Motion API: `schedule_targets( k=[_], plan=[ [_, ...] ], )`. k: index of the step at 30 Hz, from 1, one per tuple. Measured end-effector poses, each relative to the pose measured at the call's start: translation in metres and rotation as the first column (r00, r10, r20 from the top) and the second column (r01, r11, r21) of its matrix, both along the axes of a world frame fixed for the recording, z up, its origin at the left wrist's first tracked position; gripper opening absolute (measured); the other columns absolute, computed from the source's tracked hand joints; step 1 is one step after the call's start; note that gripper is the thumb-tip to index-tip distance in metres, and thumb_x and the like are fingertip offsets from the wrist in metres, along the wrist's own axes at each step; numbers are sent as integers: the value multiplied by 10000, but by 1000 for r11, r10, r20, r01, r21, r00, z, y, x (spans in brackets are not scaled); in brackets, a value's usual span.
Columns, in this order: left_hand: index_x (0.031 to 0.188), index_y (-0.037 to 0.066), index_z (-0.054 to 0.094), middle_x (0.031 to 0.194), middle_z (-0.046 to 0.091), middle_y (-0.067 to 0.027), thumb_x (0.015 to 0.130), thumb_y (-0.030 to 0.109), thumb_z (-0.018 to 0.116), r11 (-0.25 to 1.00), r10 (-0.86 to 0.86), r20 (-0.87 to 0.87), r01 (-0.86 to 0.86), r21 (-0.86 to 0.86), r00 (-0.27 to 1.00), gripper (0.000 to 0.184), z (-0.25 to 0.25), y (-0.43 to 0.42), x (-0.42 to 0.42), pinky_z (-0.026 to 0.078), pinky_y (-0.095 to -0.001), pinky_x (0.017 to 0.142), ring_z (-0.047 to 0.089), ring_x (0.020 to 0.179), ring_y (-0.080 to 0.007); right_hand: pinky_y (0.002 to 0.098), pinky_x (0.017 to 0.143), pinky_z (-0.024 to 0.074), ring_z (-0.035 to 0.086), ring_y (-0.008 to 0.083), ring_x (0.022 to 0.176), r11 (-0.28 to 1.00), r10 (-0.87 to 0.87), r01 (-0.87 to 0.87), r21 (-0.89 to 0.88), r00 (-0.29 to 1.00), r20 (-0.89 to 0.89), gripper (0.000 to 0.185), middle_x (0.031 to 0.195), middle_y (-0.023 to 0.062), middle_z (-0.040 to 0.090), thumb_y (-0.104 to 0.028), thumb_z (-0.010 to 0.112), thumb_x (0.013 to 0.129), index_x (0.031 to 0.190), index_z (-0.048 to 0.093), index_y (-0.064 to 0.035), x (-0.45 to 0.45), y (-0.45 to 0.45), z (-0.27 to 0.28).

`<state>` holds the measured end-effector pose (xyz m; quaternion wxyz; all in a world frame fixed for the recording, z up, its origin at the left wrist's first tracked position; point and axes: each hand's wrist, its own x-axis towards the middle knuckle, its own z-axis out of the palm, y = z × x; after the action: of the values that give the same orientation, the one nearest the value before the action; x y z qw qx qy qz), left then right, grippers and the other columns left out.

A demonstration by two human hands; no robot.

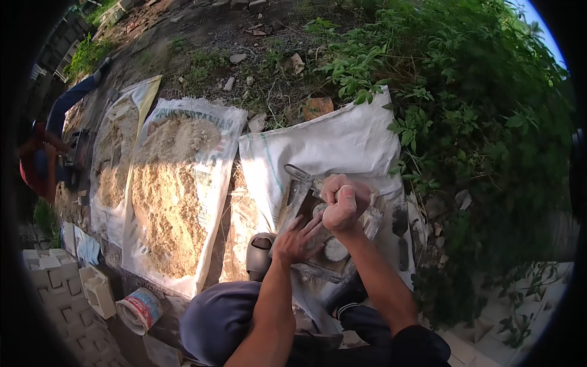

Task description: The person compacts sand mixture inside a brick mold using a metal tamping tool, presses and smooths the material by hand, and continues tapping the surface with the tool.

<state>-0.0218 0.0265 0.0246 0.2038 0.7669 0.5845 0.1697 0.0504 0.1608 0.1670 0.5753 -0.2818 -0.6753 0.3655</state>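
Note:
In the head view a squarish, dust-coated mould [372, 225] stands between my feet, with a pale round shape [335, 249] inside it. My left hand [296, 240] lies on the mould's near left side, fingers stretched out and apart. Above the mould my right hand [344, 200] is closed in a fist, thumb on top. Whatever the fist grips is hidden beneath it. A metal loop [298, 172] sticks out at the mould's far left corner, just beyond my right hand.
A white sack sheet [324, 144] lies beyond the mould. Sandy material [168, 189] covers more sacks to the left. A bucket [139, 311] and stacked pale blocks [52, 293] are at lower left. Another person [43, 156] crouches far left. Green plants [440, 92] crowd the right.

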Motion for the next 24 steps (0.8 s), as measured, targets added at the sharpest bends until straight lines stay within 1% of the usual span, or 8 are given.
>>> schedule_targets(
  k=[3,4,6,8,10,17,20,24],
  plan=[
    [1454,163,298,1523,277,-27,864,432,551,997,-13,-33,11,-73,999,696,5,7,-1,256,-399,1113,423,1286,-159,281,392,233,290,127,379,964,6,-84,-252,955,-297,519,461,32,322,-433,332,901,556,300,-47,2,0,15],
    [1455,166,296,1525,274,-27,869,435,543,992,-35,-60,27,-122,998,690,5,2,0,258,-399,1112,419,1289,-152,281,392,233,290,127,379,960,11,-93,-262,955,-298,519,461,32,322,-433,332,901,556,300,-47,3,4,13],
    [1455,165,297,1526,270,-27,872,434,539,990,-39,-63,30,-135,997,686,7,0,1,261,-395,1109,418,1291,-165,269,393,240,340,114,401,937,234,-241,-254,971,-56,468,461,31,355,-311,362,892,513,341,-37,2,19,12],
    [1454,163,298,1528,267,-27,875,434,536,990,-35,-65,26,-135,997,682,6,2,3,263,-391,1107,417,1294,-178,268,395,236,336,106,406,915,238,-244,-322,969,-57,465,462,27,352,-311,355,884,510,341,-35,0,21,24],
    [1379,133,421,1452,387,-89,892,497,482,997,10,-9,-10,-72,1000,611,0,1,2,221,-407,1142,452,1263,-244,275,399,217,287,120,396,866,216,-253,-431,967,-132,509,449,19,291,-420,319,885,528,290,-59,2,23,33],
    [1362,104,437,1359,479,-84,871,489,524,996,17,11,-16,-87,1000,630,8,7,2,305,-378,1073,427,1248,-249,276,396,219,292,109,394,863,396,-382,-330,918,-27,531,443,22,331,-398,363,887,493,323,-44,-4,21,26],
    [1438,132,339,1489,341,-29,850,421,575,1000,11,-9,-11,2,1000,697,6,1,1,375,-341,974,486,1091,-224,280,393,235,308,121,389,823,403,-414,-389,908,-115,535,435,23,331,-397,356,890,492,331,-39,-7,18,17],
    [1434,133,348,1478,359,-35,848,415,581,1000,8,-61,-8,1,998,690,4,4,2,380,-342,961,488,1085,-222,278,397,210,287,120,381,870,426,-399,-289,904,35,547,434,19,316,-418,355,893,494,319,-46,-8,21,23]
  ],
)
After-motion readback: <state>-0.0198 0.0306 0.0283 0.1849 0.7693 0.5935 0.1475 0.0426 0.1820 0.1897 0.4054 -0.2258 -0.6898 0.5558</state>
